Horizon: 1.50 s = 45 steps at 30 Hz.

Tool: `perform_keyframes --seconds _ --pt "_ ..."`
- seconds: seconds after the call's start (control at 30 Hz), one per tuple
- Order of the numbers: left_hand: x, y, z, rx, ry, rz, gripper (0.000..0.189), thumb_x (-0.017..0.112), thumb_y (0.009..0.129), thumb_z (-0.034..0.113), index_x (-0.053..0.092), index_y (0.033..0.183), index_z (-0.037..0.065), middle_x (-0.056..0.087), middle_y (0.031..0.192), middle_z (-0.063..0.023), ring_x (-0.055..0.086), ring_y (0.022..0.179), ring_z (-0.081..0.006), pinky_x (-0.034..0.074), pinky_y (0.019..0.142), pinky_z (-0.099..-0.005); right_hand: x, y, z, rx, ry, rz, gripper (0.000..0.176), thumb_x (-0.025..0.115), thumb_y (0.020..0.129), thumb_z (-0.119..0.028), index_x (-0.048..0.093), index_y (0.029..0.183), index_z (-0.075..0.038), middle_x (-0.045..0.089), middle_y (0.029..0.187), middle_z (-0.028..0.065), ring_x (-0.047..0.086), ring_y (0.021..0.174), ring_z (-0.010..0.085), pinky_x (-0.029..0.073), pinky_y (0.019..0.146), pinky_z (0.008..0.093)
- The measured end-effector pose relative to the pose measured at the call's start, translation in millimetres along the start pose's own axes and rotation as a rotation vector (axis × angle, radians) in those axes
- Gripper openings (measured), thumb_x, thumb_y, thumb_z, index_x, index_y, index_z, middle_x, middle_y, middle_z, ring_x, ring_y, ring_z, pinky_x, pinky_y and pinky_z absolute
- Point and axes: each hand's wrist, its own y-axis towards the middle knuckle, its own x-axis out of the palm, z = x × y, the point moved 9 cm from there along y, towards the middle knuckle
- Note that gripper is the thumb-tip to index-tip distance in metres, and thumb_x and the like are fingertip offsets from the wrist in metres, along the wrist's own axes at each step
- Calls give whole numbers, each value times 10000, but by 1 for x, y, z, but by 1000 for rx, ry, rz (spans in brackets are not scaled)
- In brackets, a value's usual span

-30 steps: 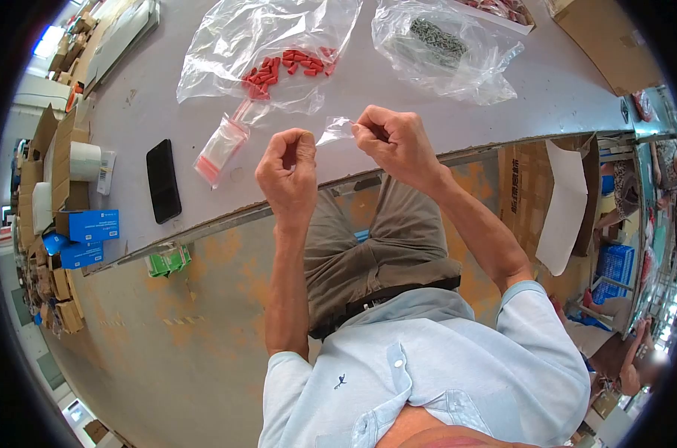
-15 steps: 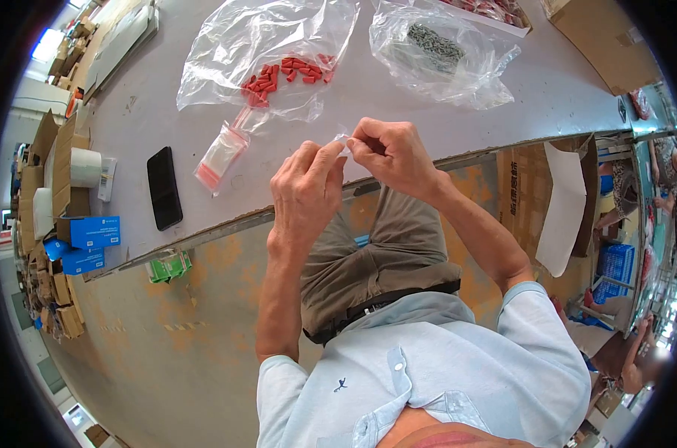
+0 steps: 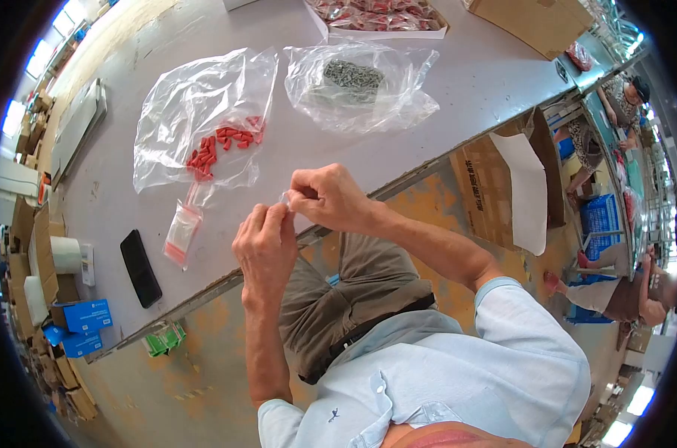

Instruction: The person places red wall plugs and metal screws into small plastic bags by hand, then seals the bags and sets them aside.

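My left hand [image 3: 266,245] and my right hand [image 3: 328,198] meet above the table's front edge, fingertips pinched on a small clear plastic bag [image 3: 284,198], mostly hidden by the fingers. Beyond them, red plastic pieces [image 3: 202,157] lie on a large clear plastic bag [image 3: 166,127]. A pack of small clear bags with red edges [image 3: 181,233] rests left of my left hand. Farther back, a clear bag [image 3: 398,104] holds a pile of small dark metal parts [image 3: 353,78].
A black phone [image 3: 140,269] lies at the left near the table edge. Blue boxes [image 3: 88,316] stand beyond it. A white tray of filled red packets [image 3: 376,19] and a cardboard box [image 3: 532,22] are at the back. Co-workers [image 3: 622,112] are at the far right.
The view has shifted, so the table things appear farther left, and more of the back tray shows. Both hands stay pinched together on the small bag.
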Motion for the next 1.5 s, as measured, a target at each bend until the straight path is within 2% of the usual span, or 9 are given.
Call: perform_keyframes --seconds 0.13,0.17,0.3,0.5,0.73,0.93,1.1,1.3,1.5 --pt "-2 2 -13 -120 -148 84 86 715 908 21 688 988 4 630 825 -100 651 722 -227 519 655 -341 -10 3 -2 -61 114 7 156 655 967 -142 686 949 10 602 645 67 507 560 83 435 502 295" --pt "-5 -1 -20 -182 -253 117 76 709 933 20 697 999 -14 633 822 -88 645 719 -165 519 664 -296 -16 5 8 39 247 -34 162 659 974 -158 694 1004 -3 617 635 56 546 554 88 447 501 291" --pt "-5 -2 -37 -256 -423 188 102 710 923 18 697 1016 -22 638 820 -113 602 664 -189 493 635 -322 -9 2 17 282 411 -328 194 634 1032 -197 683 1130 -37 577 656 -33 506 558 34 406 482 217" --pt "2 -2 -32 -201 -577 64 113 695 953 -1 696 1056 -47 649 899 -49 610 759 -97 512 698 -243 8 3 31 299 574 -386 188 629 1041 -216 672 966 -49 560 659 -25 496 548 39 405 472 222" --pt "-3 1 -26 -141 -652 74 130 702 915 -16 711 1045 -20 667 879 -93 649 722 -153 527 685 -288 13 -2 42 402 647 -313 210 611 1045 -205 650 904 -55 549 651 -20 478 539 51 385 464 224" --pt "14 -9 -40 -280 -687 132 94 686 936 -4 692 1029 -18 668 881 -105 679 726 -169 542 659 -299 21 -9 47 437 773 -356 208 630 1034 -229 675 945 -46 593 680 -5 523 542 55 424 471 221" --pt "11 -9 -45 -304 -525 200 117 691 975 42 681 1066 -31 695 906 -76 675 737 -124 535 676 -263 0 -7 37 375 595 -298 154 665 1015 -166 695 1071 -26 604 716 -16 556 588 52 449 508 217" --pt "-1 -3 -26 -92 -235 246 81 679 948 2 672 1029 -4 683 923 -126 682 784 -243 546 664 -343 -148 58 36 -79 -281 204 110 715 948 -94 757 989 -1 714 752 41 629 661 80 512 592 270" --pt "9 -5 -27 -112 -212 251 101 688 923 -21 675 1019 9 671 941 -122 677 791 -259 550 666 -368 -167 128 104 -18 -776 -42 244 719 894 -224 748 1024 -20 755 906 115 713 822 242 563 804 390"
